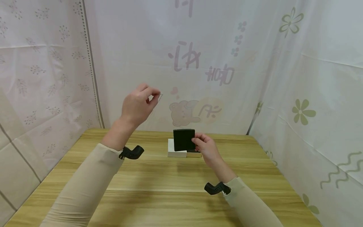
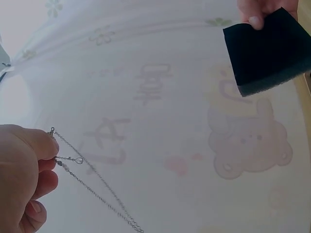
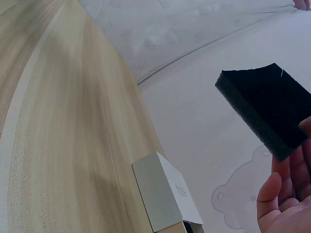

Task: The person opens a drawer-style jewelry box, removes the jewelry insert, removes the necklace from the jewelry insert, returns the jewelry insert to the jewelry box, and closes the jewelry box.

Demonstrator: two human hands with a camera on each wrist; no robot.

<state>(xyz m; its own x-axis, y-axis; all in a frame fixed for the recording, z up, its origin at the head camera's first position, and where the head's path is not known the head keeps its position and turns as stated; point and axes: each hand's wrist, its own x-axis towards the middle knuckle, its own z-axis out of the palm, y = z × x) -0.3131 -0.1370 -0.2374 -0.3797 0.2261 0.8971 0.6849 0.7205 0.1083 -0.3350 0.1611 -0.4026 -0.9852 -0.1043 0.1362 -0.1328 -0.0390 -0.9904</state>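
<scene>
My left hand (image 1: pixel 139 104) is raised above the table and pinches a thin silver chain necklace (image 2: pixel 99 191) near its clasp, between thumb and forefinger. The chain hangs down in a narrow loop in the left wrist view. Lower and to the right, my right hand (image 1: pixel 207 147) holds a square black foam pad (image 1: pixel 183 140) upright by its right edge, thumb on the front face. The pad's rough foam edge (image 3: pixel 252 121) shows in the right wrist view. Behind and below the pad sits a small white box (image 1: pixel 171 148), partly covered by it.
The box stands toward the back of the wood-grain table (image 1: pixel 136 176), with a tan part (image 1: pixel 194 154) beside its white part. A printed white curtain (image 1: pixel 136 37) closes off the back and sides. Each wrist carries a black camera mount (image 1: pixel 133 152).
</scene>
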